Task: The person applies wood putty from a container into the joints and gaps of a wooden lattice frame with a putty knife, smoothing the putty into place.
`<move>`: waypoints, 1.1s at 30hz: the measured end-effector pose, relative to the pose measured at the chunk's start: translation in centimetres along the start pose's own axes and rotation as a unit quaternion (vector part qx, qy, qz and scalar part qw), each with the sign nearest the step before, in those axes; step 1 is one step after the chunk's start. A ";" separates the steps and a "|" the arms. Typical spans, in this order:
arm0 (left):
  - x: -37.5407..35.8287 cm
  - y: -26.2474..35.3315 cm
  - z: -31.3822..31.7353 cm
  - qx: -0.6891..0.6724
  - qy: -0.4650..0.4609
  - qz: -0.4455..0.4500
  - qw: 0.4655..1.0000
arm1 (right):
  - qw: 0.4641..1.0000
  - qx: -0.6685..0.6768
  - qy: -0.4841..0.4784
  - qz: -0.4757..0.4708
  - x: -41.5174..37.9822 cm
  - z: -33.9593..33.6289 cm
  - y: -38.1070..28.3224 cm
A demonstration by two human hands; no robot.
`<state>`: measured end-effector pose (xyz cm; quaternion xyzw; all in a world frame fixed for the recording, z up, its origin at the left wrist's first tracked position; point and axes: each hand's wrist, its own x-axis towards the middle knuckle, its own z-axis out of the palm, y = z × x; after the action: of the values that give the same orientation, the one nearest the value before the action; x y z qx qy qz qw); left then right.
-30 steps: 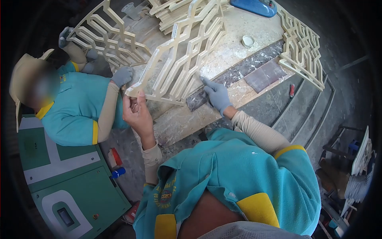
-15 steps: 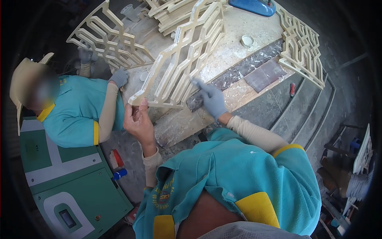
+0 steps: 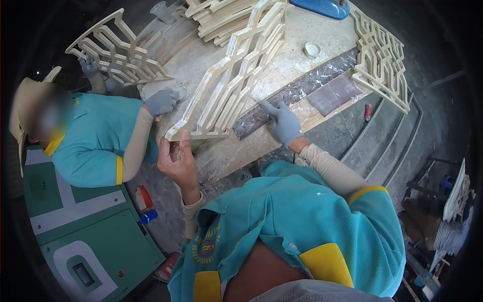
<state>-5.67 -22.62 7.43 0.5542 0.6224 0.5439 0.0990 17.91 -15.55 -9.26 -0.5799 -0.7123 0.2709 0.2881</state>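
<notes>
My bare left hand [image 3: 178, 163] pinches the lower left corner of a pale wooden lattice panel [image 3: 221, 93], which is raised over the table with its upper end leaning away. White paste streaks the panel's long left edge. My right hand [image 3: 286, 123], in a grey glove, is to the right of the panel, its index finger stretched toward the upper left and the other fingers partly curled. It is apart from the panel, above a dark, white-smeared board [image 3: 302, 83]. No held object can be made out in it.
A co-worker [image 3: 95, 136] at the left holds another lattice panel [image 3: 118, 50] in one gloved hand. A stack of wooden strips [image 3: 216, 20], a small white cup [image 3: 312, 50], a blue tray [image 3: 322, 7] and a further lattice [image 3: 380, 55] lie on the table [image 3: 282, 65].
My right hand has moved right and slightly down, away from the panel. The panel in my left hand has tilted a little. The co-worker's panel has shifted left, and their nearer hand has moved right.
</notes>
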 end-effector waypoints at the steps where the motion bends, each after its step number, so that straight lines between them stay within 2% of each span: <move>1: -0.1 0.2 0.2 -0.019 0.012 -0.004 1.000 | 1.000 -0.002 -0.002 -0.003 0.8 -0.6 -0.1; 4: -0.8 0.7 0.4 -0.033 0.016 -0.006 0.999 | 1.000 0.021 -0.007 0.000 3.3 -1.8 -1.1; 6: -1.1 0.9 0.5 -0.035 0.013 0.001 0.999 | 0.991 -0.089 -0.091 0.032 4.6 -1.8 -2.0; 7: -1.3 0.9 0.5 -0.035 0.015 0.001 0.999 | 0.991 -0.090 -0.089 0.032 4.5 -2.3 -2.9; 9: -1.6 1.1 0.4 -0.033 0.019 0.001 0.999 | 0.982 -0.100 -0.157 0.033 4.0 -3.6 -4.6; 13: -1.7 1.5 0.4 -0.010 0.006 -0.013 1.000 | 0.984 -0.051 -0.173 -0.004 4.7 -4.4 -3.4; 15: -1.9 1.6 0.4 -0.010 0.004 -0.013 1.000 | 0.991 -0.092 -0.094 0.004 5.5 -3.9 -2.6; 19: -1.7 1.9 0.6 -0.016 0.013 -0.018 1.000 | 0.987 -0.117 -0.112 -0.008 4.2 -2.6 -2.7; 21: -1.9 2.0 0.7 -0.022 0.018 -0.021 0.999 | 0.984 -0.059 -0.136 -0.098 4.0 -3.6 -1.4; 22: -1.8 2.0 0.7 -0.021 0.023 -0.024 0.999 | 0.985 -0.060 -0.132 -0.096 4.3 -4.6 -0.8; 24: -1.5 2.0 0.6 -0.027 0.025 -0.022 0.999 | 0.980 0.003 -0.198 -0.006 6.0 -8.4 0.1; 26: -1.6 2.3 0.2 -0.021 0.011 -0.048 0.999 | 0.984 -0.097 -0.119 0.090 8.1 -13.2 0.5; 29: -1.8 2.5 0.0 -0.024 0.007 -0.056 0.998 | 0.973 -0.180 0.013 0.145 12.6 -17.3 6.8; 33: -2.0 3.0 0.2 -0.025 0.005 -0.051 0.998 | 0.945 -0.278 0.007 0.170 17.6 -19.2 10.7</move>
<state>-3.05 -24.68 8.76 0.5166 0.6363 0.5562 0.1372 36.16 4.65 -2.11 -0.7515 -0.6479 0.1025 0.0699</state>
